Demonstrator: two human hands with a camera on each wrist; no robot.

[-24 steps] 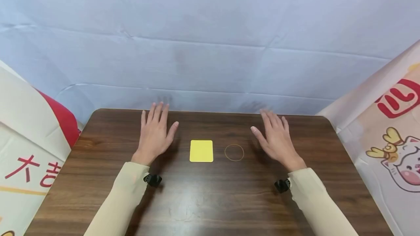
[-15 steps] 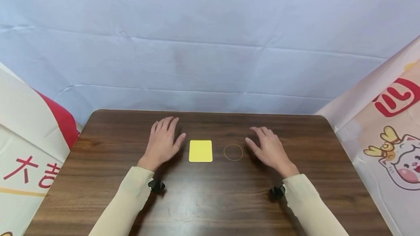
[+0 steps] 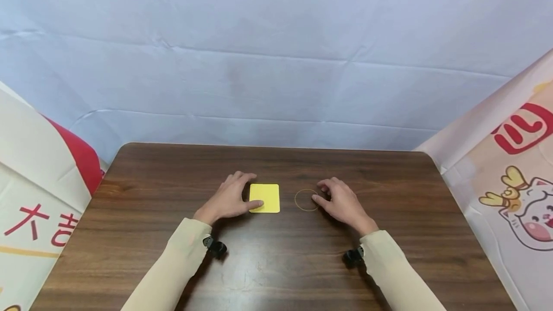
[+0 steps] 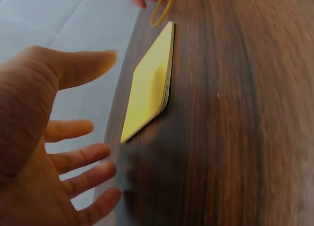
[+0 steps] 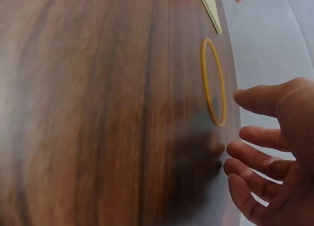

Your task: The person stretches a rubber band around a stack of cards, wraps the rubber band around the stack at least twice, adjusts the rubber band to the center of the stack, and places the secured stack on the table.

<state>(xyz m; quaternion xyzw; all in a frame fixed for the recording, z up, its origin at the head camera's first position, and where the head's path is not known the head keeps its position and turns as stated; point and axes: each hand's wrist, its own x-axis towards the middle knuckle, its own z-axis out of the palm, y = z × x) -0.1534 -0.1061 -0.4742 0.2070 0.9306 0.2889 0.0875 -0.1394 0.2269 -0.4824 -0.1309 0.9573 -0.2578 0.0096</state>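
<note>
A thin yellow square stack [image 3: 270, 196] with rounded corners lies flat on the table; layered edges show in the left wrist view. My left hand [image 3: 230, 197] is at its left side, thumb over the near left part and fingers spread by the far left corner. The left wrist view shows a gap between thumb and fingers, with nothing held. To the right of the stack lies a yellow-orange rubber band [image 5: 205, 71], an open loop on the wood. My right hand [image 3: 342, 203] hovers at the band's right edge, thumb tip overlapping it in the head view, fingers loosely bent and holding nothing.
The dark wood-grain table [image 3: 281, 263] ends at a pale cloth backdrop [image 3: 276, 61] behind. Printed cloths hang at the left [image 3: 34, 196] and right [image 3: 518, 181]. Each wrist wears a small black camera.
Both hands have come inward and nearer from the table's far edge, left toward the yellow stack, right toward the rubber band. Their fingers have bent more. Stack and band stay in place.
</note>
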